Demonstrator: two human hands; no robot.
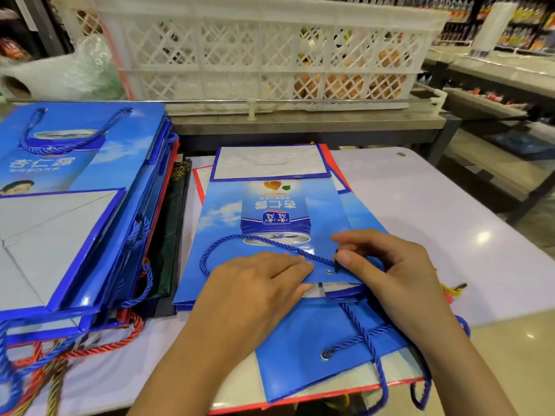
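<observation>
Bags crowd the pale desk [450,220]. A tall stack of bags [75,205] of the same blue print fills its left side, with a red cord [99,346] trailing from its near edge. Behind the desk a metal rail [210,101] runs across, and past it stands a white crate [270,55] of lattice plastic with round orange shapes showing through. Shop shelves [510,25] blur at far right.

The blue paper bag [270,211] lies flat in the middle of the desk, on top of a second bag [300,355] that sticks out toward the person. Its print shows a drink can and the characters 杏仁露, upside down from the person's side. Its long axis runs away from the person: mouth nearest, folded white base at the far end.

The left hand [258,283] lies palm down with fingers nearly straight, pressing the mouth edge flat. The right hand [387,265] pinches the dark tip of the blue rope handle [240,240] between thumb and forefinger, just beside the metal eyelet [329,272]. The rest of the rope loops across the printed can.
</observation>
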